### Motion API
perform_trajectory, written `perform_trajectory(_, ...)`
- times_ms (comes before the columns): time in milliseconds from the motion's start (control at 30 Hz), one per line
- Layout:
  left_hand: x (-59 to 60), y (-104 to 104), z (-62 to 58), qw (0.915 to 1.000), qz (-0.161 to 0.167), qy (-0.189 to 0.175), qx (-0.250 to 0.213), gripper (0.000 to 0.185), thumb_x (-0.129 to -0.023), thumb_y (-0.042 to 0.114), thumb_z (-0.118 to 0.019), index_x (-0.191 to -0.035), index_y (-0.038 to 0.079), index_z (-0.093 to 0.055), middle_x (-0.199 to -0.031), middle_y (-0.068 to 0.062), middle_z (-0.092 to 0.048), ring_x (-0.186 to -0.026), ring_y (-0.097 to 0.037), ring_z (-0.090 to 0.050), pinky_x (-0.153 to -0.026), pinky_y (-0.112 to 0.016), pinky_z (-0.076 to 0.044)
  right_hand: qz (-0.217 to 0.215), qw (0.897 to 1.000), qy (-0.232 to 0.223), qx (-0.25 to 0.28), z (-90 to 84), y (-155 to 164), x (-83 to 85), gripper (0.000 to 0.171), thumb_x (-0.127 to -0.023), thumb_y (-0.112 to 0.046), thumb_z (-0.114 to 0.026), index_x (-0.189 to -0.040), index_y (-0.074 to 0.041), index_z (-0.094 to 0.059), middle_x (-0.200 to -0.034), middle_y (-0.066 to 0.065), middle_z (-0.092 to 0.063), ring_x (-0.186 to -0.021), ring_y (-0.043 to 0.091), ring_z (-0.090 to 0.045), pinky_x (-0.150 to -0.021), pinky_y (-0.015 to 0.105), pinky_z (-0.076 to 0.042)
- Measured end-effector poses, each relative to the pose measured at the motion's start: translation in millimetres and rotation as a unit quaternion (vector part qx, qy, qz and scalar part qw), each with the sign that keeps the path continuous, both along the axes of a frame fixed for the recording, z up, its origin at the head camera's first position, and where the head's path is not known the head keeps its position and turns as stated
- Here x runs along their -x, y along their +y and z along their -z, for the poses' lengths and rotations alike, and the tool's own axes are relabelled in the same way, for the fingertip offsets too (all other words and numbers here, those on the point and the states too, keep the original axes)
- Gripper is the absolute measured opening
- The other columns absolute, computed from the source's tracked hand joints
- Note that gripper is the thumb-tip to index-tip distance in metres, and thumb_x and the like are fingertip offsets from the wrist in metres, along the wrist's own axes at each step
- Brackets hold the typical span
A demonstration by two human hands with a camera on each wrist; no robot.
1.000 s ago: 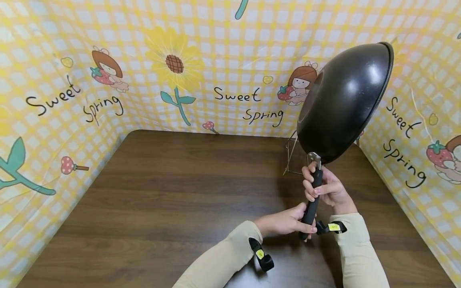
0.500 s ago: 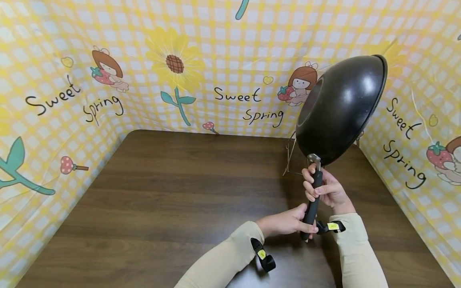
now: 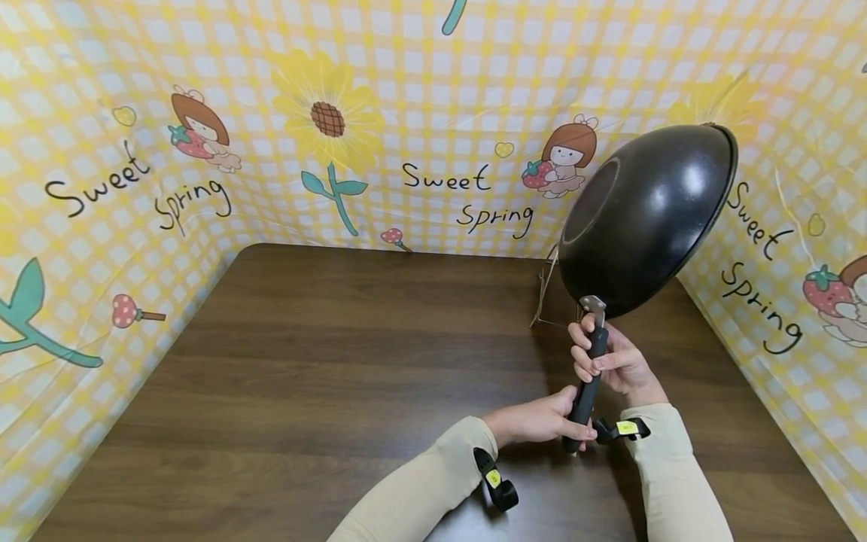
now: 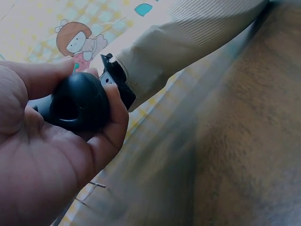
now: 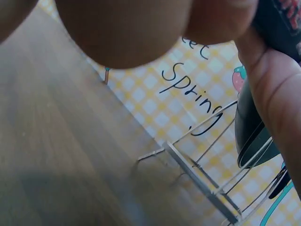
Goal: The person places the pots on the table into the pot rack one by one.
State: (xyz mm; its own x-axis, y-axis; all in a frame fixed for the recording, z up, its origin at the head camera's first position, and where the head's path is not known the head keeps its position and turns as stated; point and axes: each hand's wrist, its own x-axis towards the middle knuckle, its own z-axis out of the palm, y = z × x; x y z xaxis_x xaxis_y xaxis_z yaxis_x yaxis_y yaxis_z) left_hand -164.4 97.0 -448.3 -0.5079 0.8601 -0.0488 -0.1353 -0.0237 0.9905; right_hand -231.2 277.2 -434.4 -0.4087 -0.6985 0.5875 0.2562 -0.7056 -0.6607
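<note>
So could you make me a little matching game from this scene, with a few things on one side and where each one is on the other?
Things:
1. left hand
2. right hand
3. wire rack
4. pan

Places:
A. standing on the table by the back wall, behind the pan
B. wrapped round the handle's upper part, just under the metal bracket
C. held up in the air, tilted, its dark underside toward the camera
D. holding the bottom end of the handle

Pairs: 1-D, 2-B, 3-A, 4-C
</note>
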Motion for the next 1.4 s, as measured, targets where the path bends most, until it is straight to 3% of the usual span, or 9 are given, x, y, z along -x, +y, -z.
perform_trajectory(500, 1.7, -2.2, 9.4, 0.9993, 0.009, -0.037, 0.006, 0.026, -0.096, -0.011, -0.052, -0.105, 0.006, -0.034, -0.078, -0.004, -0.055, -0.067, -0.012, -0.056, -0.062, -0.022, -0.048, -0.005, 0.999, -0.032, 0.003, 17.7, 0.2, -0.7, 0.042, -0.087, 0.019, -0.042, -0.122, -0.003, -0.037, -0.093, 0.010, -0.021, -0.070, 0.026, -0.032, -0.080, 0.034, -0.051)
perform_trajectory(767, 3.5, -3.7, 16.3, 0.9970, 0.007, -0.076, 0.013, 0.032, -0.096, -0.012, -0.050, -0.104, 0.011, -0.031, -0.081, -0.005, -0.055, -0.069, -0.013, -0.056, -0.062, -0.023, -0.049, -0.004, 0.999, -0.051, -0.001, 28.7, -0.4, 0.1, 0.040, -0.088, 0.018, -0.043, -0.121, -0.004, -0.038, -0.093, 0.009, -0.021, -0.073, 0.024, -0.035, -0.081, 0.033, -0.052)
perform_trajectory(1067, 6.0, -7.3, 27.7, 0.9980, 0.017, -0.055, 0.025, 0.030, -0.095, -0.010, -0.054, -0.103, 0.010, -0.034, -0.078, -0.004, -0.058, -0.068, -0.011, -0.057, -0.061, -0.022, -0.047, 0.000, 0.999, -0.051, -0.015, 39.0, -0.1, -1.7, 0.041, -0.088, 0.019, -0.042, -0.122, -0.005, -0.037, -0.094, 0.010, -0.022, -0.075, 0.025, -0.036, -0.082, 0.033, -0.051)
perform_trajectory(1233, 10.1, -8.5, 34.8, 0.9993, 0.021, -0.024, 0.023, 0.029, -0.093, -0.012, -0.057, -0.103, 0.007, -0.038, -0.075, -0.003, -0.059, -0.064, -0.009, -0.057, -0.059, -0.021, -0.044, 0.013, 0.998, -0.047, -0.026, 41.2, -1.1, -1.7, 0.040, -0.089, 0.019, -0.042, -0.121, -0.005, -0.038, -0.095, 0.010, -0.024, -0.075, 0.025, -0.037, -0.082, 0.033, -0.051)
perform_trajectory(1400, 13.1, -9.1, 37.4, 0.9992, 0.018, -0.036, 0.005, 0.031, -0.091, -0.016, -0.056, -0.101, 0.008, -0.039, -0.075, -0.002, -0.059, -0.065, -0.010, -0.058, -0.062, -0.021, -0.046, 0.019, 0.998, -0.045, -0.032, 40.5, -1.5, -0.2, 0.039, -0.089, 0.018, -0.043, -0.120, -0.005, -0.037, -0.095, 0.010, -0.024, -0.076, 0.025, -0.039, -0.083, 0.033, -0.051)
